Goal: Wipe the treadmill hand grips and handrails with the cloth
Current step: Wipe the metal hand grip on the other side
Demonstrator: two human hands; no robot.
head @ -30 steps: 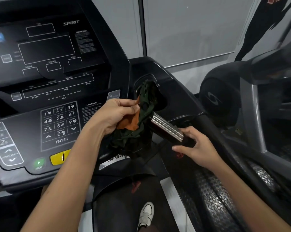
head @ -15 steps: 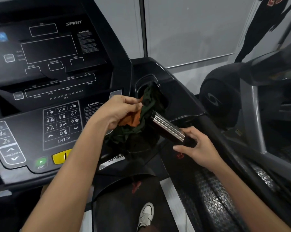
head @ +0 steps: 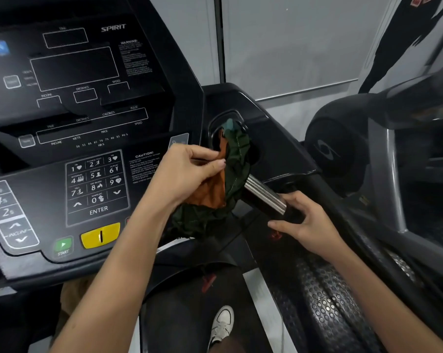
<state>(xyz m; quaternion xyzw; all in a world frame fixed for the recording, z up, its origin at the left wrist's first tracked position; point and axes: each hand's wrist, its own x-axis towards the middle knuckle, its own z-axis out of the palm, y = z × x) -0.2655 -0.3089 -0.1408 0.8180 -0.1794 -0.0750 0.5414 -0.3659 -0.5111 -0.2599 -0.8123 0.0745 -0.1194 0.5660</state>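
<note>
Head: left hand (head: 187, 174) pinches cloth (head: 237, 171) over grip (head: 265, 194); right hand (head: 309, 222) holds its end.

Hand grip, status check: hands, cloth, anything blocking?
Left hand pinches cloth, bunched over hand grip upper end. Right hand holds grip's lower end. Chrome middle bare, nothing blocking.

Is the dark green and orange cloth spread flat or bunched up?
Bunched up. The dark green and orange cloth hangs in crumpled folds from the left hand, which pinches it beside the shiny metal hand grip.
</note>
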